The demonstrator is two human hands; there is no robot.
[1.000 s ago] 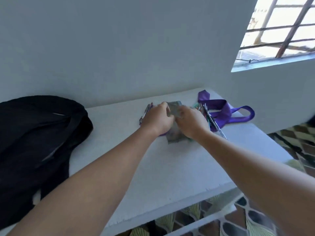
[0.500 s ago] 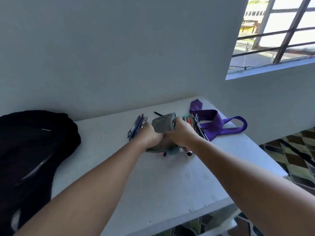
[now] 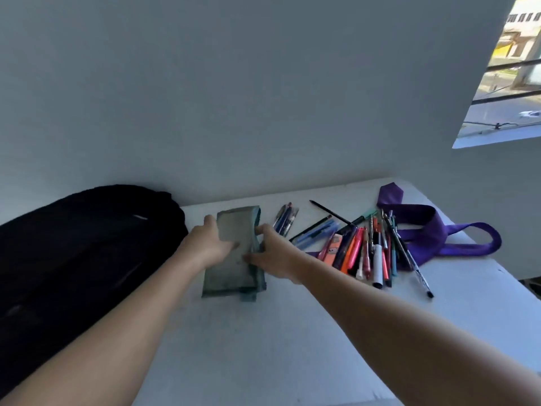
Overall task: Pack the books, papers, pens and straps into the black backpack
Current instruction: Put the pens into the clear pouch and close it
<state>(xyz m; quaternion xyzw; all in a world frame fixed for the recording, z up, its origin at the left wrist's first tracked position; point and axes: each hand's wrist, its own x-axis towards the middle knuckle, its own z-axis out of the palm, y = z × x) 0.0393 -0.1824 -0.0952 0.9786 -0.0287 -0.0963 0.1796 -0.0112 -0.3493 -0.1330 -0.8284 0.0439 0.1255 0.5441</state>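
Hidden: we see the black backpack point(image 3: 73, 253) cut off at the left edge; its opening is too dark to make out.
Blurred: the grey-green pouch point(image 3: 235, 259) is soft-edged, and we cannot tell whether it is zipped.
Left hand point(image 3: 210, 244): we see it laid on the pouch's left side, fingers curled over the top, thumb up along the edge.
Right hand point(image 3: 272, 256): fingers loosely spread, tips pressing the pouch's right edge.
Pouch: flat on the white tabletop point(image 3: 263, 347), just beside the backpack.
Pens point(image 3: 363, 250): we see them loose in a heap right of the hands.
Purple strap point(image 3: 433, 230): behind the pens, partly under them.
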